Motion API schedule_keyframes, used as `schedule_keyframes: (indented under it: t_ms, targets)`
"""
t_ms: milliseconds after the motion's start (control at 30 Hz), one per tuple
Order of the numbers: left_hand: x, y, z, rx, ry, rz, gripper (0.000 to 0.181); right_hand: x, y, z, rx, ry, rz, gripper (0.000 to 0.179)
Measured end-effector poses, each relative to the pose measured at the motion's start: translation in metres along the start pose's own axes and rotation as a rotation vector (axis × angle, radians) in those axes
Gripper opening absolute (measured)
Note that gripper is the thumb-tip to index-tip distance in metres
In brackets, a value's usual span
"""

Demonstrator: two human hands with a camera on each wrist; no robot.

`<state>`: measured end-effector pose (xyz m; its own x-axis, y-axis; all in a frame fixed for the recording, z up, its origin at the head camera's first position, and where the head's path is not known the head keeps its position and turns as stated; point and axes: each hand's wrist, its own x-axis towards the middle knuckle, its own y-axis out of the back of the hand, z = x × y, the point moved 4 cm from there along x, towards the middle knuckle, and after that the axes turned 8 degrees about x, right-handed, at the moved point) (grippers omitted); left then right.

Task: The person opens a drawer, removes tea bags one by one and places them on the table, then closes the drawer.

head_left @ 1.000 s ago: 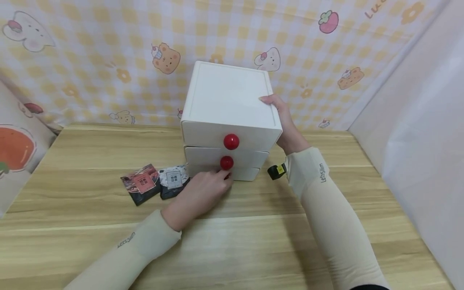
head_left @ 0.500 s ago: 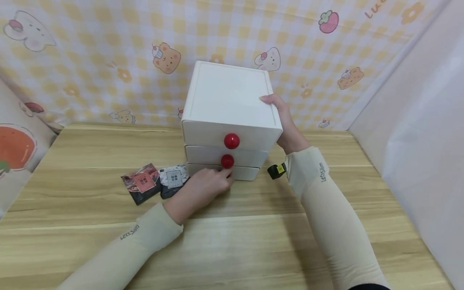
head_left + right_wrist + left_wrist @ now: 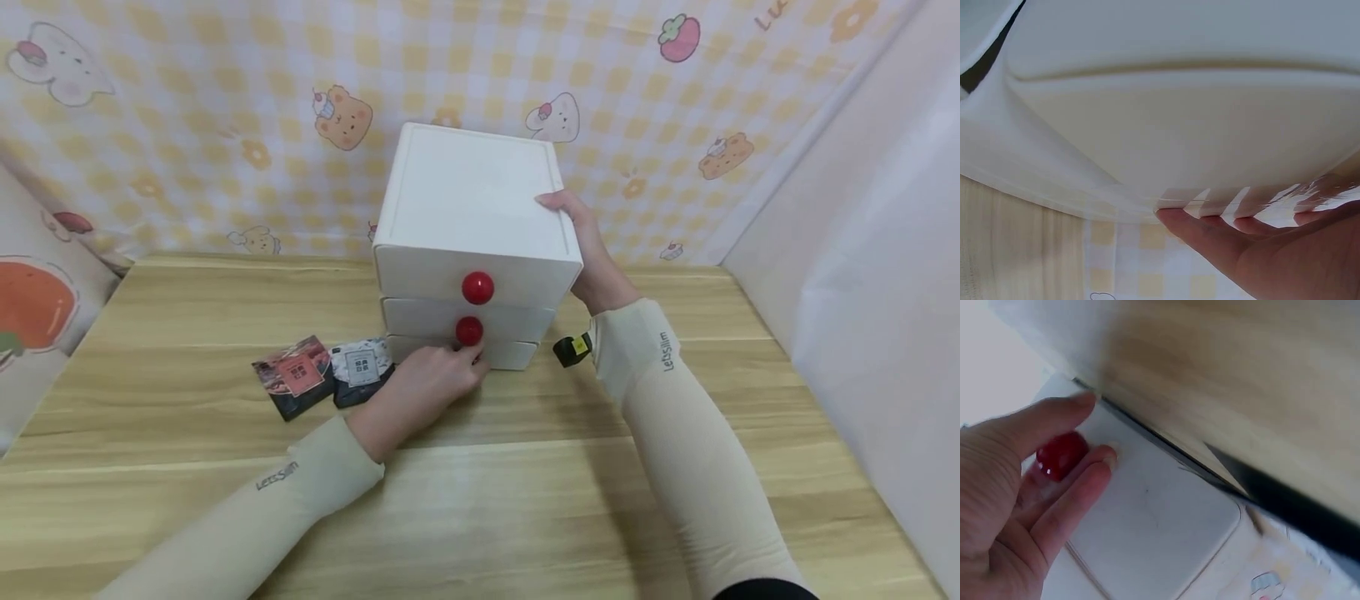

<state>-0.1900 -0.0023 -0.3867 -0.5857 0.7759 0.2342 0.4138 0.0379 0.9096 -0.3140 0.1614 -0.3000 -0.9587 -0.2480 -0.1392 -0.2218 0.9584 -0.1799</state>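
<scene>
A white drawer cabinet with three stacked drawers stands on the table. Red round knobs show on its top drawer and middle drawer. My left hand is at the bottom drawer, its fingers and thumb around a red knob, seen in the left wrist view. That drawer looks closed. My right hand rests on the cabinet's right side, thumb over the top edge. In the right wrist view, the right fingertips touch the side wall.
Left of the cabinet lie a red-and-black packet and a white-and-black packet. A small black object with a yellow label sits near the right sleeve. Behind stands a checked cloth; a white wall bounds the right.
My left wrist and forearm have shifted slightly right, while the left hand stays at the bottom drawer's knob. My right hand and the cabinet hold the same place.
</scene>
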Motion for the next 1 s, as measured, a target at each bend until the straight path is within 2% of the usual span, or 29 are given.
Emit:
schedule_keyframes:
  t_ms: [267,467,600,700,1000]
  targets:
    - [0.003,-0.001,0.002,0.132,-0.038,0.063,0.026,0.003,0.001,0.001,-0.007,0.000,-0.007,0.070]
    - [0.004,-0.004,0.003,0.164,-0.056,0.115,0.026,0.001,0.001,0.001,-0.019,0.003,-0.002,0.072]
    - [0.004,-0.007,0.003,0.147,-0.054,0.136,0.023,0.000,-0.001,0.000,-0.021,0.004,-0.013,0.072]
    - [0.004,-0.008,0.003,0.136,-0.065,0.137,0.023,-0.001,-0.001,0.000,-0.022,-0.003,0.002,0.071]
    - [0.004,-0.009,0.001,0.108,-0.083,0.085,0.029,-0.001,-0.002,-0.001,-0.034,-0.003,0.003,0.070]
